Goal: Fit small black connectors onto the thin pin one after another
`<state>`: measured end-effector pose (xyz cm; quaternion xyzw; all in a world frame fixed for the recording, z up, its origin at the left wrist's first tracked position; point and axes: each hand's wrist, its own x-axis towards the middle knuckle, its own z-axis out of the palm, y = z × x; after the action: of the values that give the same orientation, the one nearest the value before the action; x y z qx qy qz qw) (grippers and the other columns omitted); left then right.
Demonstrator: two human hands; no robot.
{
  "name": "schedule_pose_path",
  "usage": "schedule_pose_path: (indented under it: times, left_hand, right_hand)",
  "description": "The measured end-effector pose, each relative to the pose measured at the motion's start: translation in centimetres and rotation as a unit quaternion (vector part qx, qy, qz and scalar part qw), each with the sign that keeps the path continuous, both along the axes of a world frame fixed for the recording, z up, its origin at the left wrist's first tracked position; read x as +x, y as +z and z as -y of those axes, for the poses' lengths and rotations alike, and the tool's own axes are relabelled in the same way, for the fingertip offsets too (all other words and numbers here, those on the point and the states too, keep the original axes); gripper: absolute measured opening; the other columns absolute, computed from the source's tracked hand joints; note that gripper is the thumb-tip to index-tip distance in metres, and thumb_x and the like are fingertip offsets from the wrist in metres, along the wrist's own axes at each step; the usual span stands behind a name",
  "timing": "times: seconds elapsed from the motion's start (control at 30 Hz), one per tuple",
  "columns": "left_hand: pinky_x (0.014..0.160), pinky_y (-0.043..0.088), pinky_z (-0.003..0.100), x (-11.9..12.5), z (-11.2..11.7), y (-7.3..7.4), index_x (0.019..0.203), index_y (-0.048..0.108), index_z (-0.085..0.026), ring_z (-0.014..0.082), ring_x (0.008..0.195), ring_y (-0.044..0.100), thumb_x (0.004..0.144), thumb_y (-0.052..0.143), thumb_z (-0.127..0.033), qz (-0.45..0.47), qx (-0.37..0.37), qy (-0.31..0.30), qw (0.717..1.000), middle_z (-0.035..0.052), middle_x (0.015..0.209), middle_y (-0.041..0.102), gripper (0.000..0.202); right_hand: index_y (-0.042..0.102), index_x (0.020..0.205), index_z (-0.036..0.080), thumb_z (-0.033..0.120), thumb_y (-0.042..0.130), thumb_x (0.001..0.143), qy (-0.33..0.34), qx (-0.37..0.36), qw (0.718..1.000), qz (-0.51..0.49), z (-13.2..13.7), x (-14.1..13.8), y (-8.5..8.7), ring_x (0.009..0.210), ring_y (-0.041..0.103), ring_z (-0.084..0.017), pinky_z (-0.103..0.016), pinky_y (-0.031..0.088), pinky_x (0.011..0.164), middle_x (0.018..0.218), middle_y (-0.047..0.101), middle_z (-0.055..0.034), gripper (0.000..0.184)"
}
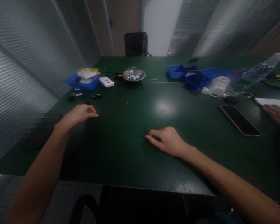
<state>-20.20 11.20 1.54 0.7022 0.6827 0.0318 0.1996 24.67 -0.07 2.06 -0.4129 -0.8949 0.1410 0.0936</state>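
My right hand [169, 140] is low over the green table [121, 149], thumb and forefinger pinched together. From the pinch pokes a small thin shiny piece [144, 136], too small to name. Farther left, my left hand [80, 113] has its fingers closed at the tips; whatever may be between them is hidden or too tiny to see. Just behind that hand lie small black pieces [97, 96]. A steel bowl [124, 78] holding small white and shiny bits stands toward the far side of the table.
A blue bin [71, 82] with white packaging and a white device [106, 81] sit back left. Several blue trays [175, 72], crumpled plastic [218, 86] and a clear bottle [252, 77] are at right. A phone [240, 120] lies near another person's hand [276, 113].
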Motion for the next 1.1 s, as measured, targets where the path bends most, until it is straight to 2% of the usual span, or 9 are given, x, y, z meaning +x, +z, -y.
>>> schedule_pose_path:
  times: [0.17, 0.3, 0.37, 0.5, 0.63, 0.8, 0.93, 1.1]
  left_hand:
    - [0.072, 0.047, 0.027, -0.2, 0.3, 0.7, 0.099, 0.075, -0.024, 0.0225, 0.086, 0.066, 0.074, 0.069, -0.06, 0.022, -0.021, -0.028, 0.999, 0.005, 0.097, 0.072, 0.044]
    - [0.068, 0.046, 0.027, 0.3, 0.4, 1.0, 0.103, 0.073, -0.023, 0.0219, 0.082, 0.065, 0.068, 0.075, -0.062, 0.019, -0.066, -0.054, 0.996, 0.0055, 0.093, 0.07, 0.053]
    - [0.066, 0.045, 0.027, 0.3, 0.4, 0.8, 0.099, 0.073, -0.023, 0.022, 0.08, 0.065, 0.066, 0.076, -0.059, 0.024, -0.068, -0.059, 0.996, 0.0052, 0.09, 0.07, 0.049]
    - [0.066, 0.046, 0.028, 0.0, 0.3, 0.3, 0.097, 0.073, -0.025, 0.0218, 0.078, 0.065, 0.076, 0.068, -0.054, 0.058, -0.043, -0.053, 0.996, 0.0055, 0.089, 0.07, 0.037]
    - [0.063, 0.046, 0.028, -0.4, 0.1, 0.0, 0.102, 0.07, -0.023, 0.0212, 0.075, 0.065, 0.078, 0.067, -0.055, 0.081, -0.02, -0.02, 0.996, 0.0063, 0.086, 0.069, 0.04]
    - [0.058, 0.042, 0.028, -1.2, -0.4, -0.7, 0.096, 0.07, -0.022, 0.0218, 0.071, 0.063, 0.071, 0.075, -0.058, 0.022, 0.033, 0.072, 0.997, 0.0065, 0.084, 0.069, 0.044]
    - [0.058, 0.043, 0.028, -2.1, -0.9, -1.2, 0.094, 0.073, -0.023, 0.0226, 0.074, 0.065, 0.07, 0.077, -0.058, 0.02, 0.023, 0.097, 0.995, 0.0066, 0.089, 0.07, 0.043]
    - [0.058, 0.043, 0.027, -3.0, -0.9, -0.5, 0.095, 0.074, -0.02, 0.0222, 0.074, 0.064, 0.069, 0.079, -0.06, -0.015, 0.002, 0.14, 0.99, 0.0074, 0.088, 0.071, 0.049]
  right_hand:
    - [0.07, 0.097, 0.023, 0.048, 0.039, 0.105, -0.003, 0.002, 1.0, -0.004, 0.0, 0.0, -0.1, 0.059, 0.055, -0.012, -0.026, 0.031, 0.061, 0.069, 0.065, 0.0, 0.041]
    - [0.071, 0.098, 0.022, 0.048, 0.038, 0.105, 0.001, -0.004, 1.0, -0.008, -0.1, 0.0, 0.0, 0.059, 0.055, -0.011, -0.026, 0.031, 0.061, 0.07, 0.066, -0.0006, 0.042]
    - [0.071, 0.098, 0.022, 0.048, 0.038, 0.105, 0.001, -0.008, 1.0, -0.01, -0.1, -0.1, 0.1, 0.058, 0.054, -0.011, -0.026, 0.032, 0.06, 0.07, 0.065, -0.0006, 0.042]
    - [0.071, 0.098, 0.022, 0.048, 0.038, 0.105, -0.002, -0.013, 1.0, -0.01, 0.0, -0.1, 0.2, 0.058, 0.055, -0.011, -0.026, 0.032, 0.061, 0.07, 0.066, -0.0006, 0.042]
    - [0.071, 0.099, 0.021, 0.048, 0.038, 0.105, 0.001, -0.016, 1.0, -0.019, 0.0, -0.1, 0.1, 0.059, 0.055, -0.011, -0.026, 0.033, 0.061, 0.071, 0.066, -0.0012, 0.043]
    - [0.07, 0.098, 0.021, 0.047, 0.039, 0.105, 0.006, -0.017, 1.0, -0.014, -0.1, 0.0, 0.3, 0.059, 0.055, -0.011, -0.026, 0.033, 0.061, 0.07, 0.065, -0.0008, 0.042]
    - [0.07, 0.097, 0.022, 0.048, 0.039, 0.105, 0.003, -0.011, 1.0, -0.004, 0.0, 0.0, 0.3, 0.059, 0.055, -0.011, -0.026, 0.032, 0.061, 0.07, 0.065, -0.0002, 0.041]
    - [0.071, 0.097, 0.022, 0.047, 0.04, 0.105, 0.001, -0.01, 1.0, -0.009, 0.1, 0.0, 0.3, 0.059, 0.056, -0.011, -0.026, 0.032, 0.06, 0.071, 0.066, -0.0006, 0.041]
